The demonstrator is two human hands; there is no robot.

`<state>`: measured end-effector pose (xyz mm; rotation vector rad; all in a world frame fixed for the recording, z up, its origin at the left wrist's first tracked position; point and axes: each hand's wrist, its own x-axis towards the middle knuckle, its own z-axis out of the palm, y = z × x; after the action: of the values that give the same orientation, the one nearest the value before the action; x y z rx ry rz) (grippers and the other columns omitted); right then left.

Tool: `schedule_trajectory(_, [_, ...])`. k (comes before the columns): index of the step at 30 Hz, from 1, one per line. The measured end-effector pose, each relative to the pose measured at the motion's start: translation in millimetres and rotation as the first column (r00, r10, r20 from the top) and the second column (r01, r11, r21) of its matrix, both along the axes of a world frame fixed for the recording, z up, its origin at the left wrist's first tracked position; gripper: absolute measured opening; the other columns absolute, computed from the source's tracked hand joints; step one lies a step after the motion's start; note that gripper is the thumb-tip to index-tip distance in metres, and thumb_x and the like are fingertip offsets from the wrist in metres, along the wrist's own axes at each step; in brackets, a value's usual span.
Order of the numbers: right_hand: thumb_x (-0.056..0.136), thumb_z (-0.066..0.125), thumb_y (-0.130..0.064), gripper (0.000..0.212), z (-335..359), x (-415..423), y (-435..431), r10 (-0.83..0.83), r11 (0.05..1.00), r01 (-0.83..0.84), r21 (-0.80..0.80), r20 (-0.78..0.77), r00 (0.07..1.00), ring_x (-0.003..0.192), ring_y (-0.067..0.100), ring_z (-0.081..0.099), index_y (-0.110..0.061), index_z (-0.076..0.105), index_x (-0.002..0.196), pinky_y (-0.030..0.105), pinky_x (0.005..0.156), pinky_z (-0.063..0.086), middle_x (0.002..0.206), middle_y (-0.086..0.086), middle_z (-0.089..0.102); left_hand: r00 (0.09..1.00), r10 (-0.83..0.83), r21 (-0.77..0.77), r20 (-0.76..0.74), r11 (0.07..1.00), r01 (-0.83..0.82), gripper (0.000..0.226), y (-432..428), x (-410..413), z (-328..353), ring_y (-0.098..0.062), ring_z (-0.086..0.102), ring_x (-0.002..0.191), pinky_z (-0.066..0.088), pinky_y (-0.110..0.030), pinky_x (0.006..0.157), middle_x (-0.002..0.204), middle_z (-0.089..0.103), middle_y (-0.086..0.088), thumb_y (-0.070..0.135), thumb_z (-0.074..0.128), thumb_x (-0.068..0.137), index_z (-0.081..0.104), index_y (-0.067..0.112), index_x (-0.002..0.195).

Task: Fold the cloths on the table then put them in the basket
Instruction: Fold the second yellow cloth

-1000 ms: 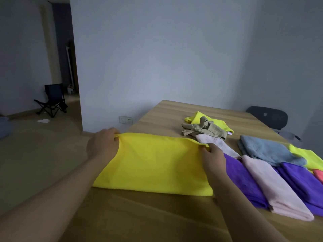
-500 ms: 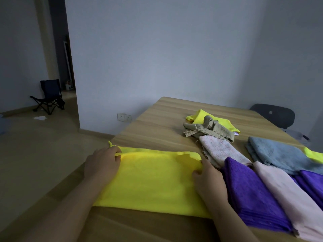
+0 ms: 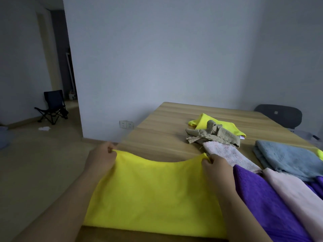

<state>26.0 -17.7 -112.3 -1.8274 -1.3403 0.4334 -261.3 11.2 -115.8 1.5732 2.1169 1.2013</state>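
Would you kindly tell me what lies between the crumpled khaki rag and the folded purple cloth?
In the head view, a whitish-pink fluffy towel lies between the crumpled khaki rag and the folded purple cloth.

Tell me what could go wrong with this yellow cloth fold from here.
The yellow cloth sags between the corners pinched by the left hand and the right hand, so the fold may land creased or crooked. The right hand also works right beside the folded purple cloth and could drag or rumple it.
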Motion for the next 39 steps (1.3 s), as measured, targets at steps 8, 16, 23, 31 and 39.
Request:
schedule_trajectory(8, [0.091,0.047,-0.022,0.017,-12.3,10.5,17.8,-0.059,0.998,0.06,-0.015,0.06,0.996,0.06,0.012,0.049,-0.014,0.06,0.085,0.023,0.049,0.033,0.066,-0.001,0.056,0.997,0.072,-0.037,0.03,0.997,-0.071,0.016,10.8,-6.1,-13.3,-0.026,0.058,0.089,0.044,-0.032,0.074,0.095,0.065,-0.004,0.014,0.053,0.086,0.066,0.017,0.095])
schedule_trajectory(16, [0.089,0.05,-0.019,0.028,-15.2,4.2,25.0,-0.096,0.992,0.106,-0.061,0.149,0.984,0.097,0.033,0.057,-0.016,0.056,0.116,0.03,0.068,0.04,0.105,0.012,0.065,0.989,0.072,-0.116,-0.133,0.989,-0.088,0.012,11.2,-2.1,-15.9,-0.026,0.055,0.096,0.044,-0.034,0.076,0.105,0.06,-0.005,0.012,0.053,0.086,0.054,0.022,0.094])
schedule_trajectory(23, [0.086,0.05,-0.008,0.04,-7.8,-13.2,13.7,-0.156,0.973,0.056,0.225,0.457,0.876,0.109,0.034,0.045,-0.014,0.052,0.126,0.04,0.08,0.042,0.127,0.012,0.049,0.904,0.147,0.129,-0.402,0.986,-0.103,0.02,-0.7,20.6,-0.6,-0.034,0.048,0.101,0.043,-0.039,0.073,0.111,0.047,-0.013,0.006,0.049,0.088,0.052,0.015,0.106])
schedule_trajectory(31, [0.099,0.026,-0.041,0.049,-28.3,-59.3,-30.0,0.369,0.928,-0.255,-0.271,0.582,0.725,0.145,0.024,0.006,-0.025,0.024,0.144,0.041,0.113,0.013,0.158,-0.001,0.008,0.714,-0.172,-0.036,-0.679,0.979,0.202,0.04,-57.3,75.3,-17.8,-0.024,0.029,0.139,0.029,-0.045,0.106,0.147,0.037,-0.005,0.027,0.05,0.091,0.049,0.03,0.131])
schedule_trajectory(39, [0.095,0.021,-0.057,0.06,-29.4,-33.8,-56.8,0.433,0.89,-0.264,-0.373,0.507,0.745,0.146,0.02,0.001,-0.031,0.016,0.148,0.04,0.116,0.003,0.159,-0.002,0.007,0.815,-0.322,-0.491,-0.481,0.87,0.054,0.065,-47.3,26.4,-24.9,-0.019,0.002,0.146,0.005,-0.051,0.115,0.158,0.004,0.008,0.072,0.015,0.087,0.013,0.043,0.146])
